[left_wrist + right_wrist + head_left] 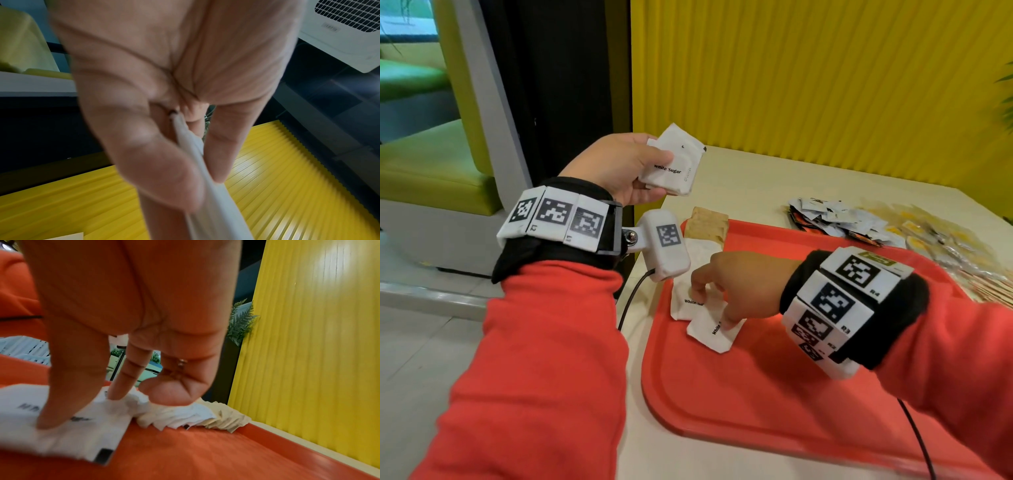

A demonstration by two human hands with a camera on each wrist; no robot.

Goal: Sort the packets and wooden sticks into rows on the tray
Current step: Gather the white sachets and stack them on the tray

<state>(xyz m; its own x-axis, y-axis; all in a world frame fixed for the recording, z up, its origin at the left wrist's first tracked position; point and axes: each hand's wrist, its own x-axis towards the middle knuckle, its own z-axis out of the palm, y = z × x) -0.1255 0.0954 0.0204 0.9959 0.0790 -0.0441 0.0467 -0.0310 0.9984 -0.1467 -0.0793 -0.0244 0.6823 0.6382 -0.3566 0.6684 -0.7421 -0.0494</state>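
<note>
**Bright, even light; wrist views soft**

The head view is well lit and mostly sharp, bending at its edges. Glare patches sit on the yellow ribbed wall [333,259]. Both wrist views are blurred up close, the nearest white packet [61,434] smeared.

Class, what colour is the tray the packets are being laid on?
The tray is red, or orange-red; the head view shows it best.
</note>
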